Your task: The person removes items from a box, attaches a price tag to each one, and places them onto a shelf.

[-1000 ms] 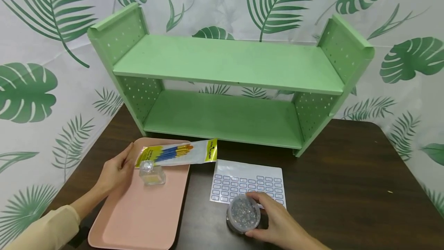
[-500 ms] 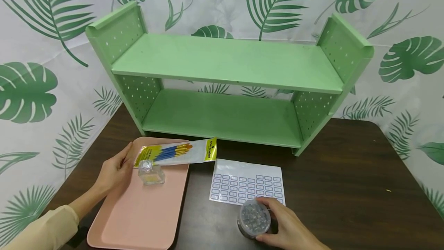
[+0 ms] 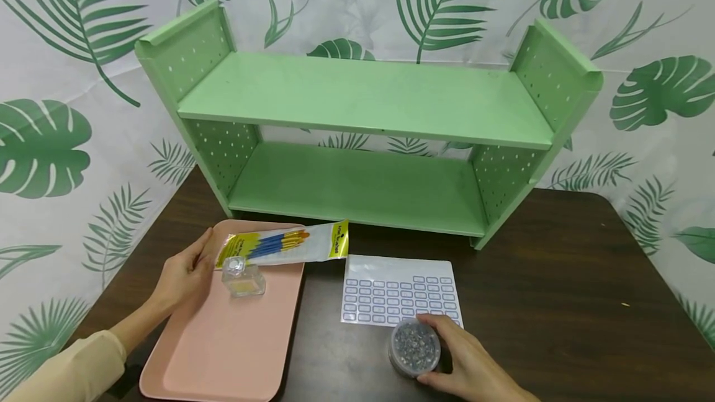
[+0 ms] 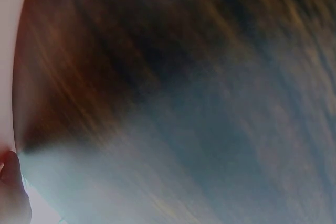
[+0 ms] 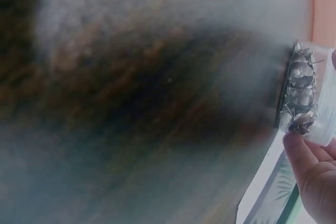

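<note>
My left hand [image 3: 181,278] grips the left rim of a pink tray [image 3: 223,352], thumb on the inner side. On the tray lie a pack of paintbrushes [image 3: 285,244], its yellow end reaching past the right rim, and a small clear glass bottle [image 3: 243,279]. My right hand [image 3: 472,365] holds a round clear tub of thumbtacks [image 3: 414,347] between thumb and fingers, right at the near edge of a sheet of blue-bordered labels [image 3: 399,290]. In the right wrist view, silvery tacks show through the wall of the tub [image 5: 302,90].
A green two-tier shelf [image 3: 357,185] stands behind the tray and sheet, both of its boards bare. Dark wooden tabletop [image 3: 558,303] extends to the right. A leaf-patterned cloth [image 3: 659,30] hangs behind everything.
My right hand has slid the tub of thumbtacks to the right, and the label sheet has shifted slightly right. The left hand and the tray have stayed in place.
</note>
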`<state>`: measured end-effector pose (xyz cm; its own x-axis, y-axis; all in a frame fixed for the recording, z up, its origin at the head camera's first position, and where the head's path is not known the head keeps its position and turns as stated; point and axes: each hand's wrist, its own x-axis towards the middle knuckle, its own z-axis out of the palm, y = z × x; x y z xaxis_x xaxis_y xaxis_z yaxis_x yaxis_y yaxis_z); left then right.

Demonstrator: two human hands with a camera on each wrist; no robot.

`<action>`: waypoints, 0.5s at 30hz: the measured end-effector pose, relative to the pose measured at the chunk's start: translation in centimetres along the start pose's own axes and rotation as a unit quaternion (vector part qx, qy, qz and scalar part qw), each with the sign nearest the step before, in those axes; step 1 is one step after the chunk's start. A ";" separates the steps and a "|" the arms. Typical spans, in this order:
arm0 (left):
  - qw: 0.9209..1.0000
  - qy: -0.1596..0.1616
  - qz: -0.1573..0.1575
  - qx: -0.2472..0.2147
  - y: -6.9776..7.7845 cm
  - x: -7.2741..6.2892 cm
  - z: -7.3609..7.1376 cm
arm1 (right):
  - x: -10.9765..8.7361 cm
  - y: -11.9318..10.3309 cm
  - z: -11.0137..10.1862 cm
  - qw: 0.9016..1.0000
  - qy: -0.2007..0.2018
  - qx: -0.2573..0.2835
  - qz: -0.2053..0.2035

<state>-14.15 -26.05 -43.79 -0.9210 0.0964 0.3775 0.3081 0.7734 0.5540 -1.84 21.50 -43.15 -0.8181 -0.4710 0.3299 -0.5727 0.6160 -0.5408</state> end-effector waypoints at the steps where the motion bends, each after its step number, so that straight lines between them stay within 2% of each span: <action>1: 1.000 0.000 0.000 0.001 0.0 0.0 0.0 | 0.0 0.0 0.0 1.000 0.003 -0.002 -0.002; 5: 1.000 0.001 -0.001 0.002 0.0 0.0 0.0 | -0.1 0.1 0.1 1.000 0.011 -0.013 -0.010; 9: 1.000 0.002 -0.001 0.004 -0.1 0.0 0.0 | -0.1 0.1 -0.1 1.000 -0.003 -0.009 0.003; 12: 1.000 0.002 -0.001 0.005 -0.1 0.0 0.0 | 0.0 0.3 -0.7 0.999 -0.014 0.027 0.025; 15: 1.000 0.001 0.002 0.004 -0.2 0.0 0.0 | 0.9 1.3 -1.5 0.996 0.017 0.066 0.052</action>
<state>-14.24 -26.19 -43.90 -0.9193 0.0974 0.3813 0.3093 0.7779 0.5470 -3.34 22.82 -42.37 -0.8749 -0.3861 0.2923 -0.4754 0.5699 -0.6702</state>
